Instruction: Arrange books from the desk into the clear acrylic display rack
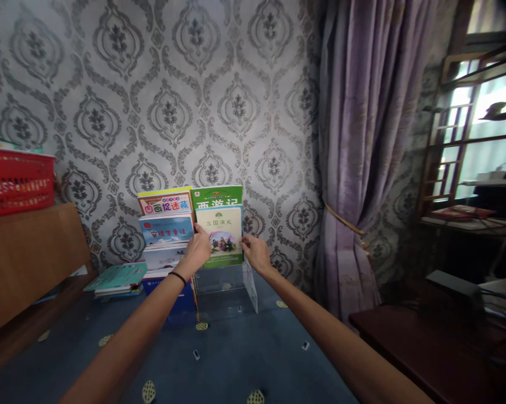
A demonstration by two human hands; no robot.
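Note:
A cream and green book with a picture of seated figures is held upright by its two side edges. My left hand pinches its left edge, and my right hand grips the right one. Directly behind it stands a taller green book. Below the held book are the lower tiers of a clear stepped book rack. On the rack's left half, several books stand in steps: a brown and yellow one, a blue one, a pale one and a dark blue one.
A stack of teal-covered books lies left of the rack on the dark blue tablecloth. A wooden box with a red basket on top stands further left. Purple curtains hang at the right, beside a dark red table.

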